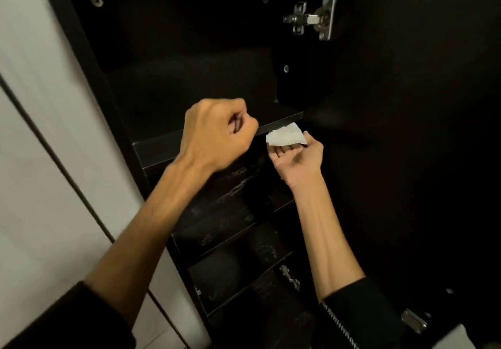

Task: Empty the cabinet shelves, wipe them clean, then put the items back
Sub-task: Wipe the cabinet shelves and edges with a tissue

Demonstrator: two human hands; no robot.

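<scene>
Head view: left hand (pixel 217 132) clenched in a fist, holding nothing visible, in front of matte black shelf (pixel 162 148) edge. Right hand (pixel 296 156) palm-up, fingertips pinching crumpled white wipe (pixel 286 137) just below the shelf's right end. Chrome hinge (pixel 311 19) upper right

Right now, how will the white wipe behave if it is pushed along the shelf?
The white wipe, pinched by the right hand, looks crumpled and thin, so it is probably floppy and light. Pushed along the shelf edge, it would likely bunch up.
</scene>
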